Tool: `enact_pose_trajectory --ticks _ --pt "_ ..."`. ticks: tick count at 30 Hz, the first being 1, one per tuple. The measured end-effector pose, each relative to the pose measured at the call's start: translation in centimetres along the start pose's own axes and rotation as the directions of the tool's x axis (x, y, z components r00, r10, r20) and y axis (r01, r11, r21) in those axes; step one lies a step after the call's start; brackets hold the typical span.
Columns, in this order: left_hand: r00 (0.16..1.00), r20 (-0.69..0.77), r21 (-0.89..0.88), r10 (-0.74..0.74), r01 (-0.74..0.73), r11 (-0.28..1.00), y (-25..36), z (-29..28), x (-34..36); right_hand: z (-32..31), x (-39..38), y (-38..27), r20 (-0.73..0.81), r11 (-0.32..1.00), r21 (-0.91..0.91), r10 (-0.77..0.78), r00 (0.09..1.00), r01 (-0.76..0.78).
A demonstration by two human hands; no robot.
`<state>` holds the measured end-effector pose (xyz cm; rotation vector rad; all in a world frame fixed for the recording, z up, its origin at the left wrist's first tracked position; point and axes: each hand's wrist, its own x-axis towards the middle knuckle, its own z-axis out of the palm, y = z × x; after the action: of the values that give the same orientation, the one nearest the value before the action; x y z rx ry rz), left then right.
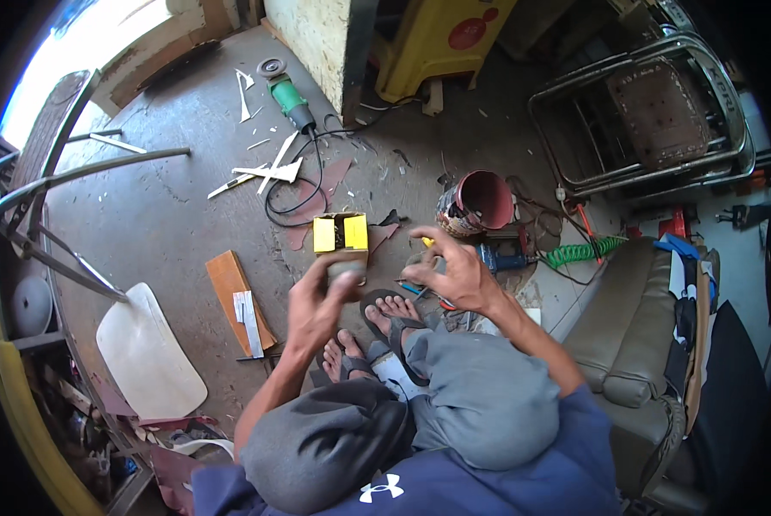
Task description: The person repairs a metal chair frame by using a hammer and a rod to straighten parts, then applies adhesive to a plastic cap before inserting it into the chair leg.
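Note:
My left hand [315,311] is closed round a greyish, rounded thing [346,269], too blurred to name, just in front of an open yellow cardboard box [340,230] with dark contents. My right hand [456,273] hangs over the floor to the right, its index finger and thumb curved and apart. No object shows between them. Close by its fingertips is a small yellow piece [427,242], and whether the hand touches it I cannot tell. A blue power tool [500,260] lies partly hidden beyond my right wrist.
A green angle grinder [289,101] with its black cord lies ahead, near white offcuts [273,170]. A paint-stained bucket [487,203] stands right of the box. An orange-brown board [235,297] and a white seat panel [150,351] lie left; folded chairs [652,112] stand far right.

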<state>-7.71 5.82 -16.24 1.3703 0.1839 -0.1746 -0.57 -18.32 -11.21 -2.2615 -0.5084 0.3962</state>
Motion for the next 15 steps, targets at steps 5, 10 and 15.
enact_pose_trajectory --ticks 5,10,15 --pt "0.934 -0.322 -0.061 -0.152 0.14 0.988 -5.5 -4.6 -4.8 6.6 -4.5 16.6 -0.177 0.862 0.02 0.501 0.847 -0.506" --pt "0.895 -0.443 0.286 -0.046 0.19 0.939 -4.5 -4.4 -4.7 8.2 -3.4 21.9 -0.193 0.9 0.088 0.437 0.879 -0.428" --pt "0.822 -0.475 0.733 0.314 0.173 0.658 0.3 -10.5 -1.3 8.5 -1.3 20.9 -0.137 0.963 -0.252 0.061 0.989 -0.095"
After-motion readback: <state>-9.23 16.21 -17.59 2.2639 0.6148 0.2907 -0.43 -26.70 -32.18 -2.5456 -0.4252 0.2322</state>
